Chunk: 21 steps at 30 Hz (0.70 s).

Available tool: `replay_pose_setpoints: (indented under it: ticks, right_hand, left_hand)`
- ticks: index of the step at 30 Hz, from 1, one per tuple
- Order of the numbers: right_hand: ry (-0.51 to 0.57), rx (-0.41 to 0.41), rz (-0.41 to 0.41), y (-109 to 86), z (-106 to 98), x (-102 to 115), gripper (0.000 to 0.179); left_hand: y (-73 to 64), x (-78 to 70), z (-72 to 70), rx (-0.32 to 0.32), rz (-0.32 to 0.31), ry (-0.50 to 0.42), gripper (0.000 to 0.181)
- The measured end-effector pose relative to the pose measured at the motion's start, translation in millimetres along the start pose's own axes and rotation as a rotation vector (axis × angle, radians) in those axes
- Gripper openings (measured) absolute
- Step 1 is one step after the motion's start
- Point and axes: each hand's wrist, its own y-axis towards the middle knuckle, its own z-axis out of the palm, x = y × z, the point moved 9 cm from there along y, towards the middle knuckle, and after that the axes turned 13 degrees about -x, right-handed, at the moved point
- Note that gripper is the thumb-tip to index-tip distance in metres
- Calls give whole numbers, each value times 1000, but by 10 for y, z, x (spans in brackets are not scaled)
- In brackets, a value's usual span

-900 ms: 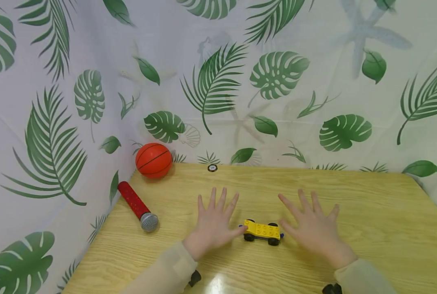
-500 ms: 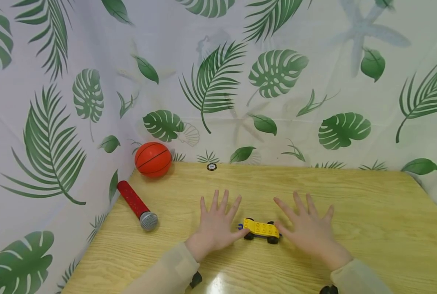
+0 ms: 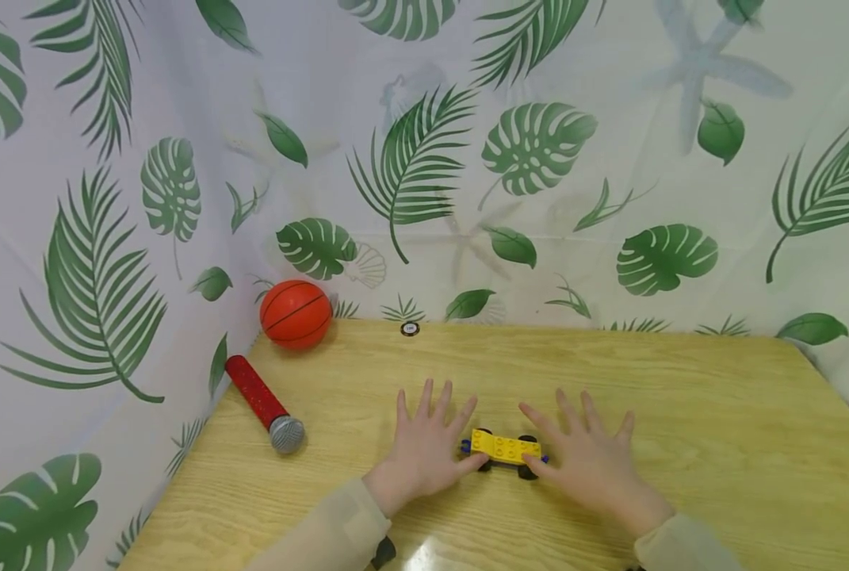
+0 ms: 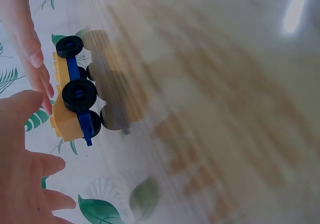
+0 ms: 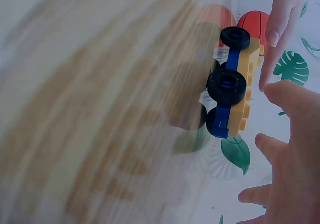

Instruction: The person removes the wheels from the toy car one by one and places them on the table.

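Observation:
A toy car base (image 3: 502, 448), yellow and studded on top with black wheels and blue hitches, stands on the wooden table. My left hand (image 3: 427, 452) is at its left side, palm down, fingers spread and straight. On the other side is my right hand (image 3: 591, 464), held the same way. Both thumbs overlap the car's near edge in the head view; contact is not certain. In the left wrist view the car (image 4: 61, 121) has its wheels on the tabletop, and the hands appear raised beside it. The right wrist view shows its studded side (image 5: 242, 69) toward the fingers.
At the left of the table (image 3: 717, 396) lies a red microphone (image 3: 256, 392) with a silver head. An orange-red toy basketball (image 3: 296, 315) sits in the back left corner. A small round chip (image 3: 410, 328) is by the back edge. Leaf-print cloth (image 3: 552, 238) hangs behind.
Both hands have moved inward toward the car, the right one leftward and the left one slightly rightward. The car stays in about the same place, and the other objects have not moved.

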Motion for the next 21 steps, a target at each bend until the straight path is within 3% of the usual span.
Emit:
replay_pose_setpoints:
  ticks: [10, 21]
  right_hand:
    - [4, 2, -12, -11, 92, 3, 71]
    - [8, 72, -14, -60, 116, 38, 65]
  left_hand:
    - [-3, -53, -14, 2, 27, -37, 64]
    - [-51, -73, -11, 0, 24, -93, 45]
